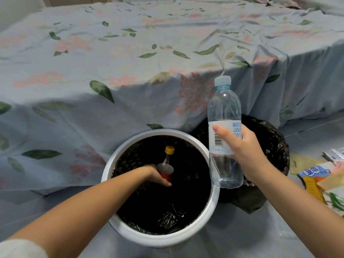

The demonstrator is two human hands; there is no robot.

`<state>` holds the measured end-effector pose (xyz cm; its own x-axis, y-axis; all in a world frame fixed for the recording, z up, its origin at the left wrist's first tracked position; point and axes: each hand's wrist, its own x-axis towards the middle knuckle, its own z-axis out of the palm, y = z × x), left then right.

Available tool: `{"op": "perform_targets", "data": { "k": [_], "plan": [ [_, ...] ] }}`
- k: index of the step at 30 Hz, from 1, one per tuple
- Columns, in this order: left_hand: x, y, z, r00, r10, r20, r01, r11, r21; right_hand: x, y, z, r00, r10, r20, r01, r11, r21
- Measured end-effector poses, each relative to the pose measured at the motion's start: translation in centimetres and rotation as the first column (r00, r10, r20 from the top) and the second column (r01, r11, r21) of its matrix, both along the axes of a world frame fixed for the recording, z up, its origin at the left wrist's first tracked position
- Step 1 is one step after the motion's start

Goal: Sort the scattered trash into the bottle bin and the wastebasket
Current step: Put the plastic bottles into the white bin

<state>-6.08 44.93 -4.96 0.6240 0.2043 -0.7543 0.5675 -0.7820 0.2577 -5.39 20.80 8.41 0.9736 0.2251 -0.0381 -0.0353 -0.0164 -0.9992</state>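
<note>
The left hand (pixel 156 176) reaches down inside the white round bin (pixel 212 207). Its fingers curl around a small bottle (pixel 167 165) with a yellow cap and a red label. The bottle stands almost straight up, with its cap above the hand and its lower part hidden in the fingers. The bin has a black bag inside it.

The right hand (pixel 243 148) holds a clear water bottle (pixel 224 116) up in the air. The thumb and fingers wrap around its white label, near the middle. The light blue cap points up and the bottom hangs below the hand. This bottle is over the spot where the white bin meets the black wastebasket (pixel 273 138), which stands just behind and to the right, touching the white bin.

On the floor (pixel 307 135) to the right lie some wrappers (pixel 323 181), well apart from both hands. A bed with a flowered sheet (pixel 130 53) is behind the bins.
</note>
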Motion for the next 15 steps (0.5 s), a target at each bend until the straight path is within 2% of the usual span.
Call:
{"op": "perform_targets", "data": {
  "k": [3, 5, 7, 8, 10, 11, 12, 14, 15],
  "plan": [
    [-0.1, -0.5, 3.0, 0.992, -0.099, -0.075, 0.108, 0.985, 0.133, 0.0, -0.1, 0.1, 1.0, 0.009, -0.004, -0.009, 1.0, 0.001],
    [-0.3, -0.2, 5.7, 0.987, -0.125, -0.103, 0.132, 0.989, 0.071, 0.1, -0.2, 0.0, 1.0, 0.004, -0.012, -0.004, 1.0, 0.009],
    [-0.9, -0.1, 8.5, 0.997, -0.069, 0.029, 0.07, 0.997, -0.035, 0.1, 0.0, -0.1, 1.0, 0.006, -0.019, -0.006, 1.0, 0.016],
    [-1.1, 0.0, 9.9, 0.986, -0.04, 0.161, 0.051, 0.997, -0.063, 0.0, 0.2, -0.1, 1.0, 0.015, -0.026, -0.014, 1.0, 0.024],
    [-0.9, -0.5, 12.7, 0.887, 0.079, 0.454, 0.004, 0.984, -0.179, -0.3, 0.7, -0.1, 0.997, 0.053, -0.046, -0.051, 0.997, 0.05],
    [-0.8, -1.2, 14.3, 0.81, 0.19, 0.555, -0.012, 0.952, -0.307, -0.6, 1.0, 0.0, 0.996, 0.08, -0.05, -0.078, 0.996, 0.053],
    [-0.7, -2.1, 15.8, 0.756, 0.333, 0.563, -0.033, 0.879, -0.475, -0.9, 1.4, 0.0, 0.993, 0.107, -0.051, -0.105, 0.993, 0.046],
    [-0.7, -3.7, 18.2, 0.742, 0.527, 0.414, -0.057, 0.666, -0.744, -1.5, 2.1, -0.1, 0.987, 0.154, -0.045, -0.153, 0.988, 0.023],
    [-0.9, -4.4, 19.0, 0.757, 0.545, 0.36, -0.043, 0.592, -0.805, -1.7, 2.4, -0.3, 0.985, 0.165, -0.039, -0.165, 0.986, 0.007]
  ]
}}
